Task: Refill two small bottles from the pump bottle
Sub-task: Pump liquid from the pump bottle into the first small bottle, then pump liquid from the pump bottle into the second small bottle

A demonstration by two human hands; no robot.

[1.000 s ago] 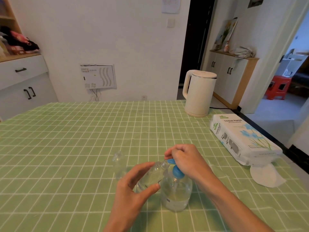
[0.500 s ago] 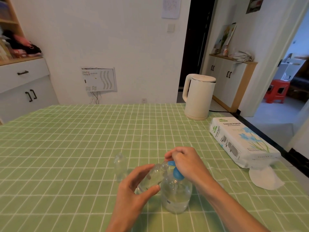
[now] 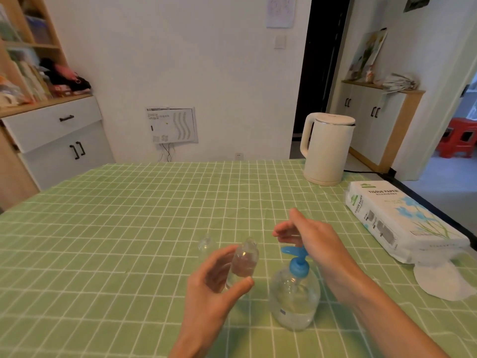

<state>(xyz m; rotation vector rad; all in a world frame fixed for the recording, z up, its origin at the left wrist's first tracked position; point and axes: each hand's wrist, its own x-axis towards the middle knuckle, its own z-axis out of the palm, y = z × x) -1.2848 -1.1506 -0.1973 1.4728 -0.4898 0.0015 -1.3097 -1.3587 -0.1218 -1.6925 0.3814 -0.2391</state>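
A clear pump bottle (image 3: 294, 298) with a blue pump head stands on the green checked tablecloth (image 3: 129, 228) near the front. My left hand (image 3: 214, 288) grips a small clear bottle (image 3: 244, 259), held nearly upright just left of the pump spout. A second small clear bottle (image 3: 206, 248) stands on the cloth behind my left hand. My right hand (image 3: 309, 241) hovers just above and behind the pump head with its fingers relaxed, holding nothing.
A white electric kettle (image 3: 326, 148) stands at the table's far right. A pack of tissue paper (image 3: 397, 223) lies along the right edge, with a white round pad (image 3: 444, 282) in front of it. Cabinets stand left and right beyond the table.
My right hand has lifted off the pump head and opened. My left hand has drawn the small bottle away from the spout to the left and tipped it more upright.
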